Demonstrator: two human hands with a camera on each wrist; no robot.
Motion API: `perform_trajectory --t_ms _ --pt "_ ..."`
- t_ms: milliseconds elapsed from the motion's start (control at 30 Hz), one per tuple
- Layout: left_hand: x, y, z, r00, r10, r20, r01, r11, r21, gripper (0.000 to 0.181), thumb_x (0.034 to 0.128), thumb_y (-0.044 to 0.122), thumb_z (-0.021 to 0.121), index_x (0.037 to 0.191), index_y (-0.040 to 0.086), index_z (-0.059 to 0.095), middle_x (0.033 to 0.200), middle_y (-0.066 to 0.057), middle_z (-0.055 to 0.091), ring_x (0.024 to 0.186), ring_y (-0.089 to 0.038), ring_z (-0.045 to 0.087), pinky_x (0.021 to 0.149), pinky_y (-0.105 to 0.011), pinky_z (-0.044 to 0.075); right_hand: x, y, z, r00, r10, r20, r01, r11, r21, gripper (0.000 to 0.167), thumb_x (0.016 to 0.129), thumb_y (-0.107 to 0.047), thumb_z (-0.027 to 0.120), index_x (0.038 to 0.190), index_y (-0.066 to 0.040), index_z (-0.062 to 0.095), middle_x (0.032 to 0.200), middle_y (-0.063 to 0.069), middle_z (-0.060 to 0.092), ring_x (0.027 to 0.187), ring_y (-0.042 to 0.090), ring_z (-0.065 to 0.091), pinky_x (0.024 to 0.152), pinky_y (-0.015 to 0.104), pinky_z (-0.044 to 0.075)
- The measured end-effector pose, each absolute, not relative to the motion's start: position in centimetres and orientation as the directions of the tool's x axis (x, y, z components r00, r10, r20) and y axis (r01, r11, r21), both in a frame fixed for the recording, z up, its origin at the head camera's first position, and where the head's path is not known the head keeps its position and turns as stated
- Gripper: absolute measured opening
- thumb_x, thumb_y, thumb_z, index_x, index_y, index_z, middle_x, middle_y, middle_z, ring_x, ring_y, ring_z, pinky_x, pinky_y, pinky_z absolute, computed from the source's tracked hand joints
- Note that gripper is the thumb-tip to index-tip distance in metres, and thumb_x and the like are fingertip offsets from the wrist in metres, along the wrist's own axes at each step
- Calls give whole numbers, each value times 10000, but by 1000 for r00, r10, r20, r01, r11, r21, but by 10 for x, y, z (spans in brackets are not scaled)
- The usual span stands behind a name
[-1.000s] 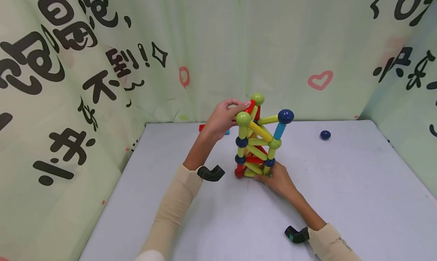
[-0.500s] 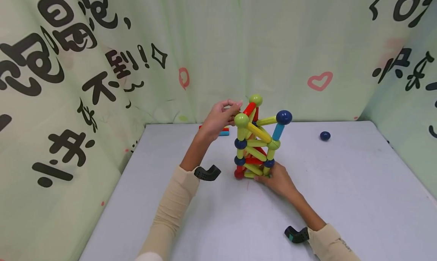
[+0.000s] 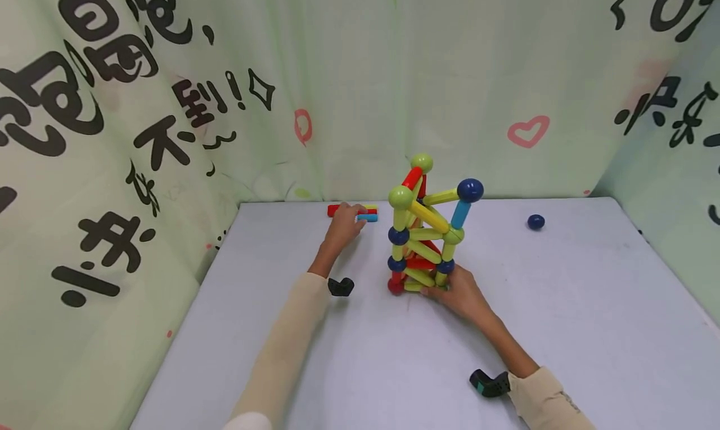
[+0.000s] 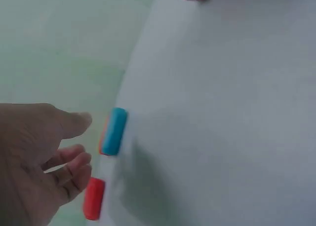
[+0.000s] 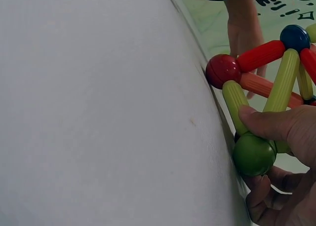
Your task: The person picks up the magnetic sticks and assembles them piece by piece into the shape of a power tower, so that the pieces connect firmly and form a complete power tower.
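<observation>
A tower of magnetic rods and balls (image 3: pixel 426 234) stands upright on the table in the head view. My right hand (image 3: pixel 461 297) grips its lower right corner; in the right wrist view the thumb lies on a yellow-green rod (image 5: pixel 234 101) by the green ball (image 5: pixel 254 155). At the table's back edge, my left hand (image 3: pixel 344 224) hovers over loose rods. The left wrist view shows its thumb and fingers apart, near a blue rod (image 4: pixel 115 131) and a red rod (image 4: pixel 94 199), with nothing held. Part of the loose rods is hidden behind that hand in the head view.
A loose dark blue ball (image 3: pixel 536 222) lies at the back right of the white table (image 3: pixel 360 367). A printed curtain (image 3: pixel 360 92) hangs right behind the table's back edge.
My left hand has left the tower's upper left side and moved down and left to the loose rods. The right hand stays on the tower's base, and the tower stands nearly unchanged.
</observation>
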State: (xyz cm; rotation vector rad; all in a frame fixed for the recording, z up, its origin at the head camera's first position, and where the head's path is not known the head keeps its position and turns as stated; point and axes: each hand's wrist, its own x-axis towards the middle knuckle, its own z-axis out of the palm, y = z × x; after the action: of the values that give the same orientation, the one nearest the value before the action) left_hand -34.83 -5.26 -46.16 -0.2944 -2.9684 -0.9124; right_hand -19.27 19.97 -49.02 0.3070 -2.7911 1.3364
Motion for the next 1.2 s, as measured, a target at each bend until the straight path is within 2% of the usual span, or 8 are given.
perform_trajectory --t_ms 200,433,533,633,767,900,1033,1200 --pt "-345 -46 -489 -994 89 70 109 919 379 438 952 221 639 1377 160 554 1244 -121 442 1134 -226 447 892 -321 543 -193 194 -494 -976 -181 119 -205 600 -773 576 823 -166 789 1314 -31 520 1239 174 650 1127 313 610 966 507 498" --pt "-345 -44 -494 -960 192 205 232 954 190 405 903 278 701 1245 89 594 1211 -98 543 1092 -209 513 916 -287 538 -194 193 -492 -972 -192 135 -225 597 -770 584 816 -154 793 1316 -35 515 1239 167 650 1122 305 613 958 501 505" --pt "-345 -44 -489 -954 207 218 255 942 220 350 900 262 703 1182 81 601 1164 -81 620 1068 -210 569 939 -295 532 -197 193 -489 -969 -196 153 -242 599 -763 582 816 -147 792 1315 -33 514 1237 173 649 1114 307 615 957 502 504" --pt "-342 -41 -479 -960 164 227 242 894 376 355 913 235 691 1210 56 615 1148 -96 629 1066 -218 593 956 -320 529 -198 195 -488 -967 -204 152 -246 602 -759 574 822 -147 787 1314 -27 515 1231 178 651 1108 306 618 957 502 503" --pt "-331 -33 -448 -933 100 346 326 644 692 334 949 196 644 1213 -7 628 1114 -157 607 998 -243 597 876 -325 555 -198 197 -488 -970 -199 142 -236 613 -754 570 823 -161 789 1307 -29 520 1220 172 658 1081 288 624 939 487 513" --pt "-305 -23 -400 -900 37 435 433 195 880 342 968 226 619 1222 -2 611 1095 -145 630 957 -194 611 807 -235 544 -196 199 -488 -971 -191 145 -233 612 -755 574 825 -163 786 1313 -27 516 1227 175 653 1081 291 622 933 494 514" --pt "-269 -15 -361 -880 4 475 468 -162 869 372 982 256 592 1254 3 581 1091 -144 645 934 -128 606 781 -175 515 -193 200 -489 -971 -191 141 -230 610 -758 589 824 -155 785 1326 -26 506 1245 179 644 1102 305 618 943 501 512" --pt "-239 -7 -341 -819 20 573 548 -270 792 509 960 372 591 1283 -20 555 1131 -267 633 1018 -158 638 849 -199 534 -192 203 -488 -970 -217 108 -221 606 -764 606 838 -166 773 1356 -46 482 1282 170 626 1144 305 606 973 502 500"
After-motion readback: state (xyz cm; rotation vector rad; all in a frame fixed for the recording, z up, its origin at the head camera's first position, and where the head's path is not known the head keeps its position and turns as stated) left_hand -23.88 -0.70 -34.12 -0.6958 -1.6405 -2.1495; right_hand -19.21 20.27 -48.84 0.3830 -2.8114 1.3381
